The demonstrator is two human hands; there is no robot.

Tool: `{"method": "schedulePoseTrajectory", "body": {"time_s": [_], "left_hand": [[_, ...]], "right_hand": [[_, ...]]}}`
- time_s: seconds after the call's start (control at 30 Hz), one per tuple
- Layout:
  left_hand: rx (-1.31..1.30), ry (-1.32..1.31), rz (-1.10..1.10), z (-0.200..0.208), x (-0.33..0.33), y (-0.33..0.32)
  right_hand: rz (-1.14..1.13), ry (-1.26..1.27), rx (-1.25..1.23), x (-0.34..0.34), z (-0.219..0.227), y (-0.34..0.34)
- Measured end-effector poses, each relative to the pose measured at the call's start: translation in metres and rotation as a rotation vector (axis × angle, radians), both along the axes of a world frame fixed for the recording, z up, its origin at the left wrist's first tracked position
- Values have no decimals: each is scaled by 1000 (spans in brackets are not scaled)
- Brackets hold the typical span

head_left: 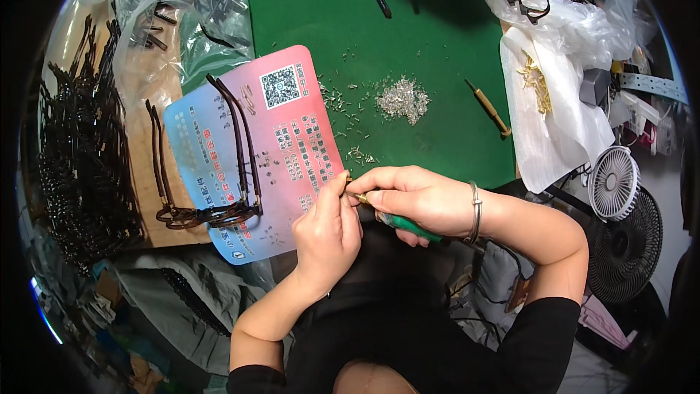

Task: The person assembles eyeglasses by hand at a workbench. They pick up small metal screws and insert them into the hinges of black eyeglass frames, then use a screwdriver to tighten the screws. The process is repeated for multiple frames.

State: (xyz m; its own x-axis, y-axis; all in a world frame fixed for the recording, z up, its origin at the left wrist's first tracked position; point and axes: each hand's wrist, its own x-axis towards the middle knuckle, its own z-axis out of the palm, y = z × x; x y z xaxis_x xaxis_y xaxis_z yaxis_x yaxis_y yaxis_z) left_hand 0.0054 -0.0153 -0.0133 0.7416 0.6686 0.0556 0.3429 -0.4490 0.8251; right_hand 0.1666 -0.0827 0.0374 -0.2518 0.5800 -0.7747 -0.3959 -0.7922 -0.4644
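Near the front edge of the green mat (437,36), my two hands meet fingertip to fingertip. My left hand (324,241) is closed in a pinch on a small gold-coloured piece (348,181), too small to name. Wrapped in my right hand (430,201) is a green-handled screwdriver (410,227); its thin metal tip reaches the left fingertips. Left of the hands, dark eyeglass frames (248,153) lie with their temples stretched away from me on a pink and blue printed sheet (292,160). Beyond the hands sits a pile of tiny silvery screws (405,101), with loose ones scattered around it.
On the mat's right rests a second, brass-coloured screwdriver (488,108). White wrapping (521,146) beside it carries gold-coloured small parts (536,84). A large heap of dark eyeglass parts (84,168) stands far left. Clear plastic bags (182,0) crowd the back. Two fans (614,184) are at right.
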Motion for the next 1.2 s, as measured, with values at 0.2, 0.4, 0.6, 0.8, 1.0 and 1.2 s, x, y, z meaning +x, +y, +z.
{"method": "schedulePoseTrajectory", "body": {"time_s": [0.2, 0.4, 0.6, 0.8, 1.0, 1.2], "left_hand": [[1, 41, -27, 3, 0, 3], [8, 17, -45, 1, 1, 6], [-15, 24, -56, 2, -1, 6], [-9, 83, -11, 13, 1, 10], [-1212, -51, -82, 27, -2, 24], [-1384, 8, -216, 27, -3, 21]], "right_hand": [[23, -89, 5, -6, 1, 4], [92, -157, 38, -6, 0, 6], [292, -1132, 627, -35, -18, -22], [350, -1305, 618, -26, -1, -34], [303, -1362, 528, 5, -16, -47], [-33, -777, 612, 10, -2, -28]]}}
